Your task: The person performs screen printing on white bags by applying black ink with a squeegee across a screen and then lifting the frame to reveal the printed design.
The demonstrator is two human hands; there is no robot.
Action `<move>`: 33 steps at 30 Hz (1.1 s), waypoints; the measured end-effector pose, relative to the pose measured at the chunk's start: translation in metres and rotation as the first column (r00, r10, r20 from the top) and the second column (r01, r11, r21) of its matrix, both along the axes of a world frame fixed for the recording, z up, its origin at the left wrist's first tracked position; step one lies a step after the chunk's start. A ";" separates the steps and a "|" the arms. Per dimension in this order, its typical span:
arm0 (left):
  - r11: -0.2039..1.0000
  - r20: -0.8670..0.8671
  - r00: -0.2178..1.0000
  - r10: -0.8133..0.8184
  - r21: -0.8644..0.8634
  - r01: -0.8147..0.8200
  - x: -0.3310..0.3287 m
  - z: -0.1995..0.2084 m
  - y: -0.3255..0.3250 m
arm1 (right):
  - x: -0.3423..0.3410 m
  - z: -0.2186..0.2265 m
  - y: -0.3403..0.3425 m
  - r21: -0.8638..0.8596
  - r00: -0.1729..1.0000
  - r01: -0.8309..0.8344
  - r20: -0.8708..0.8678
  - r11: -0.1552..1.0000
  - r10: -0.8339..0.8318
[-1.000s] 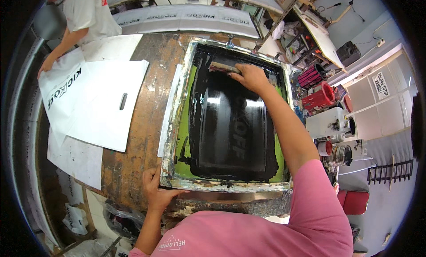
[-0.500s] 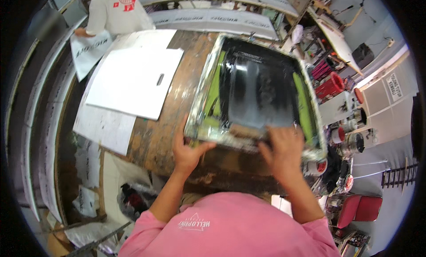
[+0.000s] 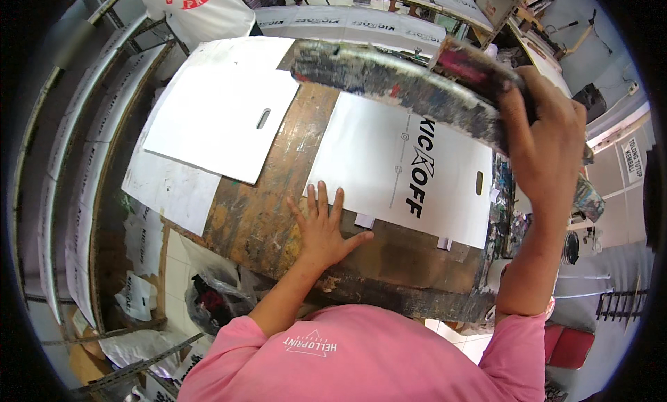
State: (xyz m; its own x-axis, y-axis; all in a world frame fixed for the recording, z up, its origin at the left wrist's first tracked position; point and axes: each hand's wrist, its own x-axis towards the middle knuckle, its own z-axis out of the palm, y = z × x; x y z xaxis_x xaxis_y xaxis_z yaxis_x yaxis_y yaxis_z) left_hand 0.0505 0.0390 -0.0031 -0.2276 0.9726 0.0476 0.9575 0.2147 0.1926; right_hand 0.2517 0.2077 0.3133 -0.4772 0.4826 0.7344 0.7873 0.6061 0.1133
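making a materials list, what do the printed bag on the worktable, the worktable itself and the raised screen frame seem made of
Printed bag: perhaps matte non-woven fabric or plastic; thin, smooth, with a cut handle slot.
Worktable: probably worn wood, judging by its brown, stained top.
Raised screen frame: wood or metal, I can't tell; dark, rough smears cover its side.

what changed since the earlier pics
The screen frame has tipped up and away, exposing a printed white bag. The right hand went up and rightward, squeegee still held. The left hand released the frame and now spreads at the bag's near left corner. The co-worker carried another printed bag off; the blank bag on the left stayed.
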 end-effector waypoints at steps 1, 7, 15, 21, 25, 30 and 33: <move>0.999 0.036 0.999 -0.011 -0.036 0.012 0.000 -0.004 0.000 | -0.001 0.008 0.005 -0.076 1.000 0.019 0.003 0.997 -0.019; 0.995 0.107 0.994 0.035 -0.100 -0.024 -0.001 0.007 0.006 | 0.006 0.026 0.032 -0.223 0.999 -0.029 0.015 0.974 0.033; 1.000 -0.011 1.000 0.006 -0.021 -0.006 0.002 0.004 0.004 | 0.017 0.032 0.064 -0.299 0.981 -0.188 -0.098 0.936 0.166; 0.988 0.262 0.960 -0.098 0.144 0.062 0.016 0.045 0.026 | -0.012 0.040 0.025 -0.175 0.985 -0.110 -0.147 0.978 0.085; 0.815 0.315 0.917 -0.245 0.579 0.019 0.016 0.084 0.077 | -0.030 0.073 0.003 -0.472 0.976 0.110 -0.114 0.875 -0.184; 0.798 0.573 0.819 0.031 0.479 -0.366 -0.001 0.091 0.083 | -0.015 0.055 0.011 -0.051 0.995 -0.098 -0.013 0.994 0.097; 0.736 0.777 0.630 0.010 0.420 -0.530 -0.031 0.083 0.051 | 0.003 0.035 0.008 -0.065 0.995 -0.090 -0.043 0.994 0.087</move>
State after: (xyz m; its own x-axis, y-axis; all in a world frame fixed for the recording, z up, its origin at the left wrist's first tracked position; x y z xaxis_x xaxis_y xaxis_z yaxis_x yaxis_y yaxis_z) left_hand 0.0195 0.0902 0.0802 -0.6862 0.6815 0.2545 0.3800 0.0376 0.9242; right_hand 0.2545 0.2160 0.3487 -0.4912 0.4881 0.7214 0.7333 0.6787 0.0400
